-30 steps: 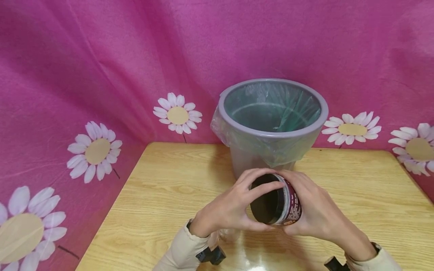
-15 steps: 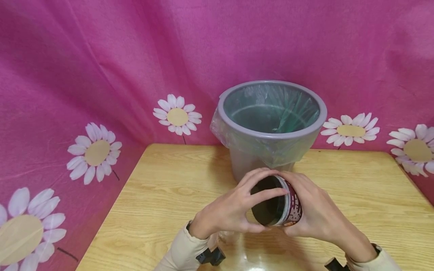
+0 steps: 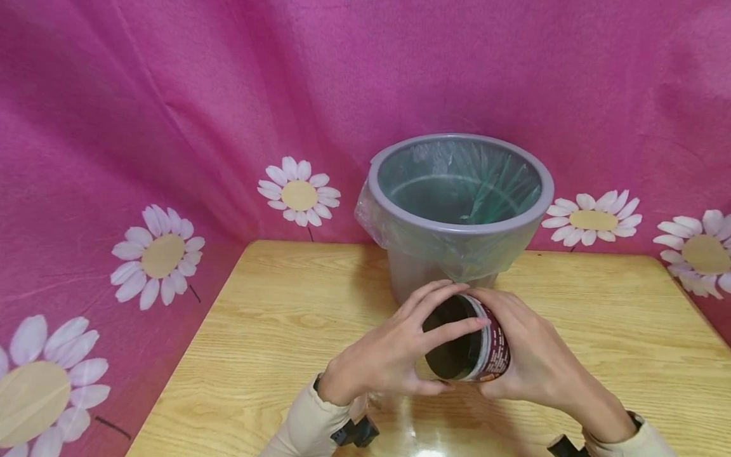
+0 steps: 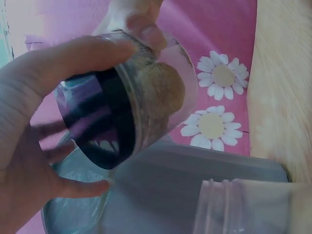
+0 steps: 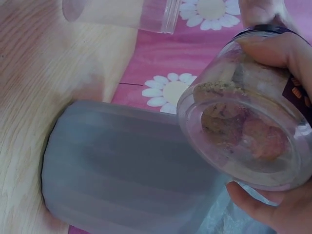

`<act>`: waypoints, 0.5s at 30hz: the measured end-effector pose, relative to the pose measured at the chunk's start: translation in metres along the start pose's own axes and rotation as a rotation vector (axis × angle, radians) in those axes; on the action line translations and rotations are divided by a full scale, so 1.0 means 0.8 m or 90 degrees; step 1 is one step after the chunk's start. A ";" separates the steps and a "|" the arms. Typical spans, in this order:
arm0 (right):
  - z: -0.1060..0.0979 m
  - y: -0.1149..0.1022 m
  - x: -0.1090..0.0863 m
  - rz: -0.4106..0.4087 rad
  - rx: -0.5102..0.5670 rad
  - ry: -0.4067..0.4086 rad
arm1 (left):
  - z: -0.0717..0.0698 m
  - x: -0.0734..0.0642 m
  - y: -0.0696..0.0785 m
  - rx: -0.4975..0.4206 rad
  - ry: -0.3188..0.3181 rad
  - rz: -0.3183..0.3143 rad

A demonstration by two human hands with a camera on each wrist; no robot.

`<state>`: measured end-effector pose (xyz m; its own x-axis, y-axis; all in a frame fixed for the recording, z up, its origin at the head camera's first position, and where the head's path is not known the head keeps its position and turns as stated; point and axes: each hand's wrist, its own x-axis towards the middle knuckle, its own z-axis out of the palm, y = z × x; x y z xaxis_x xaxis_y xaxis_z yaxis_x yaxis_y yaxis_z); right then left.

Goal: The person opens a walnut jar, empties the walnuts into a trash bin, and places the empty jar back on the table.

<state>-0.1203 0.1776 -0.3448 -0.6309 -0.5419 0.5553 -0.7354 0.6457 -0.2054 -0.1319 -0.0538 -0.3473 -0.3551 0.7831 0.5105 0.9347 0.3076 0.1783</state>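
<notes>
A clear jar (image 5: 224, 122) with a black lid (image 3: 457, 346) and a dark printed label is held tilted on its side above the table. Brown, chunky contents (image 4: 165, 87) show through its wall and base. My left hand (image 3: 394, 346) is at the lid end, its thumb lying along the jar and its fingers curved around the lid. From the other side my right hand (image 3: 531, 355) grips the jar's body, thumb below. The lid hides the jar's mouth.
A grey bin (image 3: 457, 227) with a clear liner stands behind the hands on the wooden table (image 3: 285, 317). Another clear plastic jar (image 4: 263, 207) is near my left wrist. A pink flowered cloth (image 3: 200, 95) hangs behind the table.
My left fingers have shifted slightly right across the lid, and the jar has moved a little right with them. The right hand keeps its hold.
</notes>
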 end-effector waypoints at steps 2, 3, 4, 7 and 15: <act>0.000 0.001 0.000 -0.003 -0.001 0.002 | 0.001 0.001 0.000 -0.001 0.003 0.014; 0.000 0.001 0.000 -0.006 -0.001 0.004 | 0.001 0.001 -0.001 -0.006 0.004 0.018; 0.000 0.001 0.000 -0.008 -0.002 0.005 | 0.001 0.001 -0.001 -0.011 0.008 0.019; 0.001 0.001 0.001 -0.012 -0.002 0.005 | 0.002 0.001 -0.003 -0.026 0.023 0.009; 0.000 0.002 0.001 0.001 0.011 -0.002 | -0.002 0.003 -0.003 -0.006 0.046 0.057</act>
<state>-0.1219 0.1779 -0.3447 -0.6330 -0.5428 0.5519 -0.7385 0.6371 -0.2204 -0.1346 -0.0535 -0.3456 -0.2682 0.7661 0.5841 0.9629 0.2327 0.1369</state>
